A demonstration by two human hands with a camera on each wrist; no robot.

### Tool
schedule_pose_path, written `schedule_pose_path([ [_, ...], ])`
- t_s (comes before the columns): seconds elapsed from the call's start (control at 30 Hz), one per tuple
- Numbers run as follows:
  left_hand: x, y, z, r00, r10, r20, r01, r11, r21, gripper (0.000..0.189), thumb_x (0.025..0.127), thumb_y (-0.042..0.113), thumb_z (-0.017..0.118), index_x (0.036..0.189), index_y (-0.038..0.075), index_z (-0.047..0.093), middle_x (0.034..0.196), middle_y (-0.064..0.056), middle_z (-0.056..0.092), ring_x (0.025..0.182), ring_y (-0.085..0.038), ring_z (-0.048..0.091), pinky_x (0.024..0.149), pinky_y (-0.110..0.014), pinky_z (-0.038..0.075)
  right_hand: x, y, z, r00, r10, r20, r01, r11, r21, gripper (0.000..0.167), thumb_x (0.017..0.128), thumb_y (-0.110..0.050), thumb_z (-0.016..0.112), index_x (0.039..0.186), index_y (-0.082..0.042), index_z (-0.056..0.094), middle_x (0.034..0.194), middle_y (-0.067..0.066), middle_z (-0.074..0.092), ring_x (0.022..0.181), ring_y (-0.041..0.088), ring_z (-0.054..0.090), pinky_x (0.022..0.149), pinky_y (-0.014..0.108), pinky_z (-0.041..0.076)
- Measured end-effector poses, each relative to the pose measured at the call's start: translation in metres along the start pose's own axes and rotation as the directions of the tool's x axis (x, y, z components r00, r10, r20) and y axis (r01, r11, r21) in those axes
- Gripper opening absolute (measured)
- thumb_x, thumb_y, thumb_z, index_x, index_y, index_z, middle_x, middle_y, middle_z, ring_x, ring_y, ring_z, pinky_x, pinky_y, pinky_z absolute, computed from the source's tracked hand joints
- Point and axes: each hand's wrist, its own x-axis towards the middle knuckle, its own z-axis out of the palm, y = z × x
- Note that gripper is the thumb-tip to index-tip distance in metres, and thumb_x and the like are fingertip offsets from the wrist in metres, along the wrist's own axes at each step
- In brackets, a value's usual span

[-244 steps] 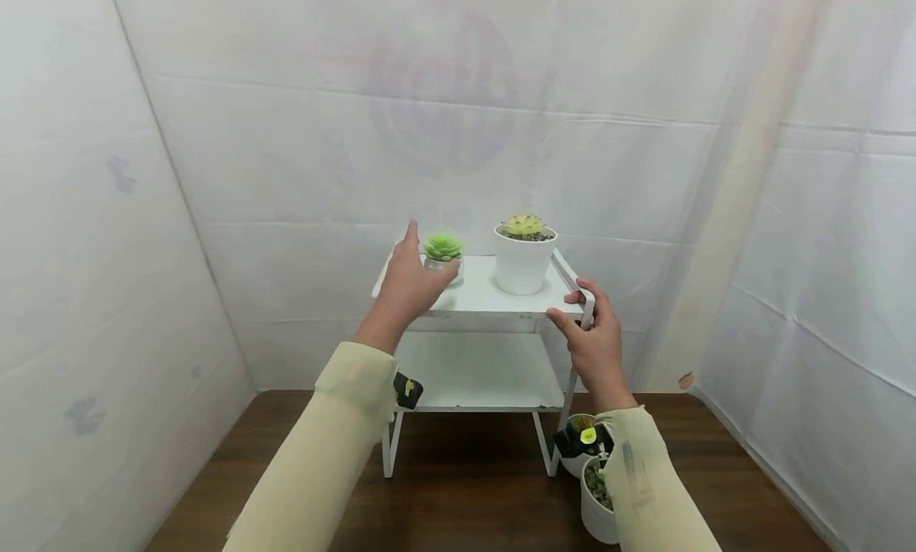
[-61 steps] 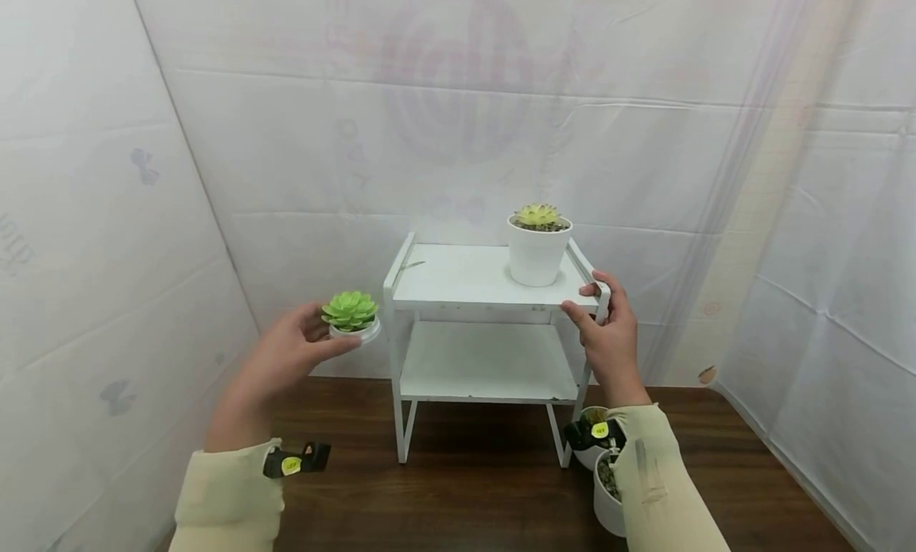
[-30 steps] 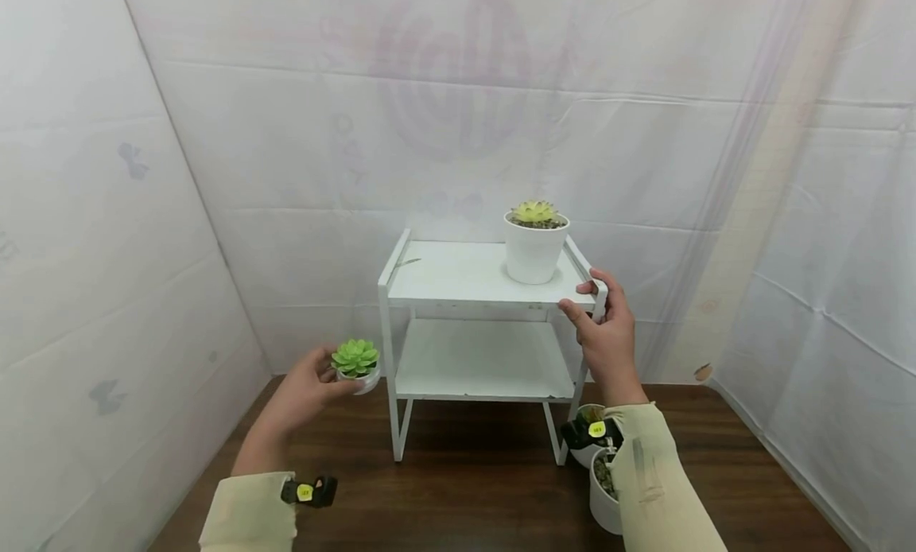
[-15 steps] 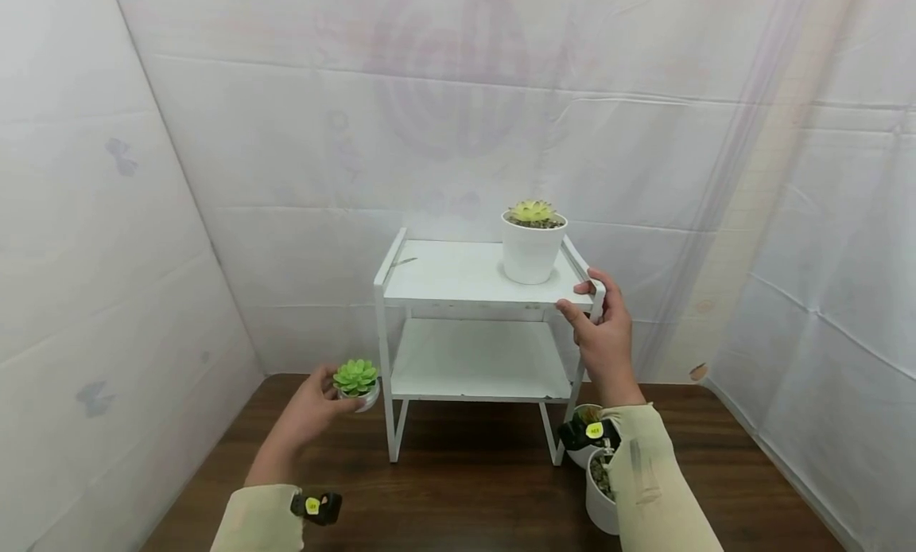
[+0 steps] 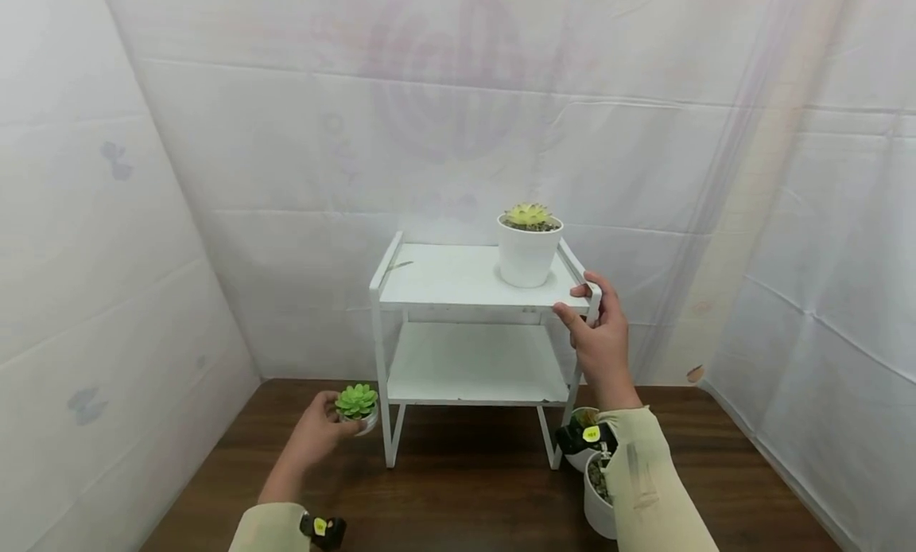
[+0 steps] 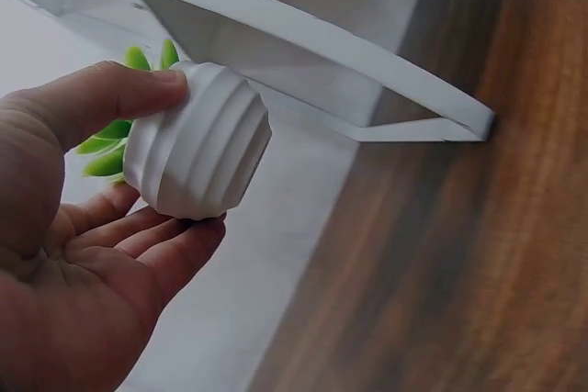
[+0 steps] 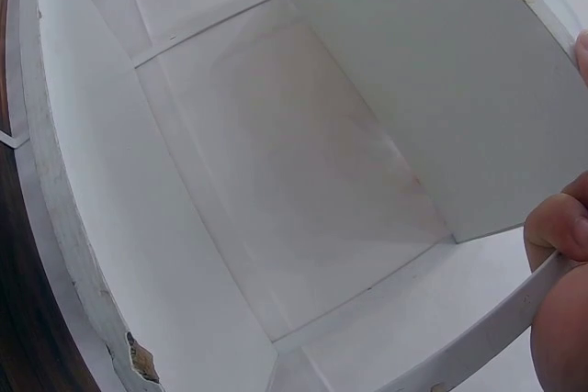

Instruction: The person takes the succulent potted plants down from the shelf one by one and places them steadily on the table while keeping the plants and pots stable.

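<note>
My left hand (image 5: 315, 434) holds a small potted succulent (image 5: 356, 402) low beside the shelf's left front leg. In the left wrist view its ribbed white pot (image 6: 204, 142) sits between thumb and fingertips, held above the wood and apart from the frame. My right hand (image 5: 601, 345) grips the right front corner of the white two-tier shelf (image 5: 444, 275), thumb in front and fingers around the post. In the right wrist view only part of this hand (image 7: 560, 291) shows. A larger white pot with a yellow-green succulent (image 5: 528, 254) stands on the top tier, towards the right.
Below my right wrist, two more white potted plants stand on the dark wooden surface (image 5: 458, 504); the nearer pot (image 5: 599, 511) holds dark gravel-like filling and the farther pot (image 5: 581, 456) is partly hidden. White sheeting (image 5: 286, 154) encloses the back and sides.
Over these frames my left hand takes the small succulent off the top tier, carries it left past the shelf's edge and lowers it towards the wooden surface. The right hand keeps its grip.
</note>
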Motion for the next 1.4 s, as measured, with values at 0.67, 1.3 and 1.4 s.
schedule_pose_path([
  [0.67, 0.005, -0.03, 0.024, 0.996, -0.067, -0.053, 0.07, 0.996, 0.056, 0.074, 0.079, 0.022, 0.077, 0.134, -0.011, 0.041, 0.131, -0.034, 0.05, 0.118, -0.045, 0.053, 0.094, -0.056, 0.046, -0.003, -0.006, 0.0, 0.999, 0.032, -0.004, -0.032, 0.999, -0.003, 0.063, 0.087, -0.019, 0.073, 0.142, -0.025, 0.043, 0.113, -0.012, 0.051, 0.047, 0.006, 0.033, 0.046, 0.02, 0.033],
  [1.3, 0.009, -0.046, 0.039, 0.993, -0.096, -0.064, 0.099, 0.994, 0.039, 0.066, 0.075, 0.018, 0.079, 0.123, -0.009, 0.042, 0.124, -0.032, 0.053, 0.114, -0.042, 0.054, 0.094, -0.055, 0.044, -0.002, -0.002, -0.001, 1.0, 0.0, 0.0, 0.0, 0.999, 0.034, 0.062, 0.087, -0.016, 0.073, 0.141, -0.023, 0.044, 0.113, -0.009, 0.052, 0.044, 0.005, 0.031, 0.044, 0.019, 0.032],
  [1.4, 0.007, -0.047, 0.039, 0.992, -0.103, -0.067, 0.105, 0.994, 0.029, 0.066, 0.075, 0.018, 0.079, 0.122, -0.008, 0.041, 0.126, -0.033, 0.052, 0.118, -0.046, 0.052, 0.096, -0.057, 0.043, -0.002, -0.002, -0.001, 1.0, 0.006, 0.0, -0.006, 0.999, 0.034, 0.063, 0.087, -0.016, 0.074, 0.141, -0.023, 0.043, 0.113, -0.01, 0.052, 0.045, 0.005, 0.032, 0.044, 0.019, 0.033],
])
